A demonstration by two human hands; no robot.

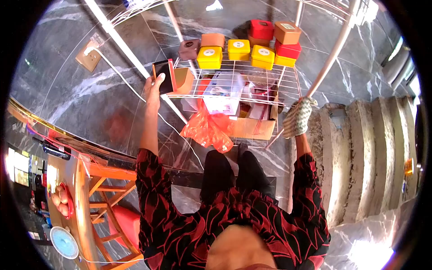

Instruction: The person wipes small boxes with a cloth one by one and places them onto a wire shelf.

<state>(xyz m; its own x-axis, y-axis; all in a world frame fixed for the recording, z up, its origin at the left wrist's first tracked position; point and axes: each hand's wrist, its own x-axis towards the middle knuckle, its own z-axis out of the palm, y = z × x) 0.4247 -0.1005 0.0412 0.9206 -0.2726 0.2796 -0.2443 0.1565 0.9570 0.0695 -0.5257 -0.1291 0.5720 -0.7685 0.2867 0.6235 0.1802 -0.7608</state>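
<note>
My left hand [153,92] is bare and closed on a flat, dark box-like piece [165,77] with red and orange edges, its thumb lying on the dark face. Just right of that piece, an orange box [183,82] sits at the left corner of the white wire shelf [252,95]. A knitted glove covers my right hand [297,119], which appears wrapped around the shelf's right post [325,74]. Yellow boxes [209,57], a brown box [188,49] and red boxes [261,29] stand along the back of the shelf.
A red plastic bag [208,128] hangs in front of the lower tier, beside an open cardboard carton [254,128]. Concrete steps [355,157] rise on the right. A white cable [121,74] runs from a wall socket [88,59]. At the left are a wooden chair [112,188] and a table [82,193].
</note>
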